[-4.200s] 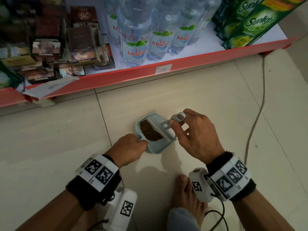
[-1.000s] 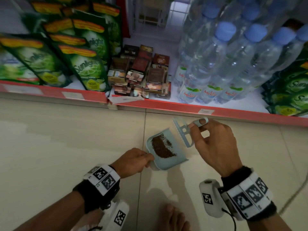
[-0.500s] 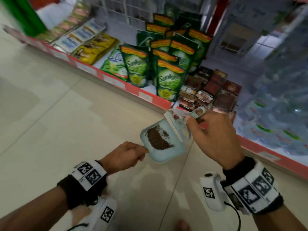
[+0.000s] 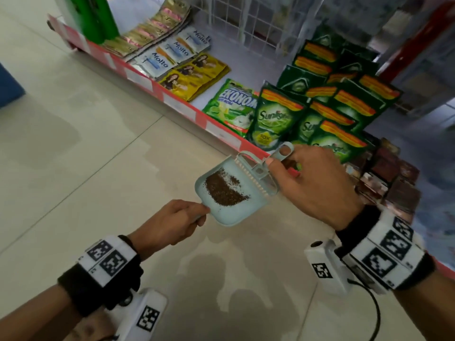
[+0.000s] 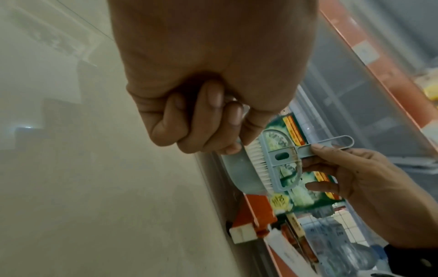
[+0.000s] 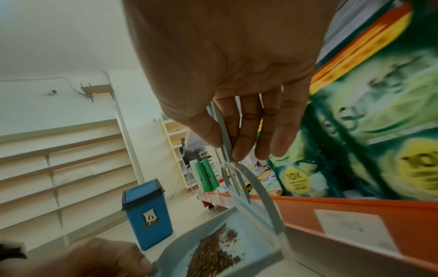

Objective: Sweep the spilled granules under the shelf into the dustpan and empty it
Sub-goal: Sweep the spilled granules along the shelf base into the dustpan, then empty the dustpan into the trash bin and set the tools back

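A pale blue dustpan hangs in the air above the tiled floor, with a heap of brown granules inside it. My left hand grips its short handle from below left. My right hand pinches the handle of a small pale blue brush, whose white bristles rest across the pan's open front edge. In the left wrist view the brush stands against the dustpan. In the right wrist view the granules lie in the dustpan under the brush.
A low shelf with a red front edge runs diagonally to the right, stocked with green detergent pouches and sachets. A blue lidded bin stands on the floor ahead, by empty wall shelves.
Both hands have lifted the dustpan and brush off the floor, and my view has swung left along the shelf, from the water bottles to the sachets. The granules stay in the pan.
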A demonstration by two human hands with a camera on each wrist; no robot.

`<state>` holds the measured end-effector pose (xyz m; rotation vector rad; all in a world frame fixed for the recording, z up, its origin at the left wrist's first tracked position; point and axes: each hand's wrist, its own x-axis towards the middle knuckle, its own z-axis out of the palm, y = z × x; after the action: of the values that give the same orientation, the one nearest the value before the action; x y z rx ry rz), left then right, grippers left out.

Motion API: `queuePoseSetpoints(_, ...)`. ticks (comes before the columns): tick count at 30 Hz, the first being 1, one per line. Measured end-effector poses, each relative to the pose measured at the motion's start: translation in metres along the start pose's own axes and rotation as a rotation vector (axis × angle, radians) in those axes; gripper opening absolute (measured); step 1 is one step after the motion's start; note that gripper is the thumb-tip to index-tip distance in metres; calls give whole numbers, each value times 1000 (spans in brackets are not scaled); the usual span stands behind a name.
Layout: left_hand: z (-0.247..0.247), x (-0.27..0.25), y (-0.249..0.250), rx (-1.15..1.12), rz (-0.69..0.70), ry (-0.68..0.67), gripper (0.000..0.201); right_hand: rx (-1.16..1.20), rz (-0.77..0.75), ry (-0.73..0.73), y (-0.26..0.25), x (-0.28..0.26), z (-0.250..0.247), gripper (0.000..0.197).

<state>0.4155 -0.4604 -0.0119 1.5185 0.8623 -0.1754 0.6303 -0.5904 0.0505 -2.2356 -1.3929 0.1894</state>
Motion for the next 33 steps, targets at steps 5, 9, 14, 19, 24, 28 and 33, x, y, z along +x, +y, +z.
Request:
queuePoseSetpoints(5,-62,13,-10,-34,11,14,37,-14,-5,-17,-43,52,29,46)
queuePoseSetpoints(9,-117,8,-16,-79,-15,50,35,1,-38,-41,-90,86,56,42)
queuePoseSetpoints(14,-179,-9,-28,-177,-45,125,36,6,-108,-99,-152,132,79,38)
queuePoseSetpoints(19,-229,-26,-47,-268,-58,248,35,26,-263,-157,-201,180,104,31)
queuePoseSetpoints(24,-272,-38,-75,-370,-109,428,34,90,-378,-211,-245,229,157,25)
queuePoseSetpoints(28,-308,-44,-97,-445,-161,569,33,197,-462,-265,-282,265,205,19)
queuePoseSetpoints(33,-351,-52,-98,-540,-181,674,30,251,-611,-283,-330,310,232,22)
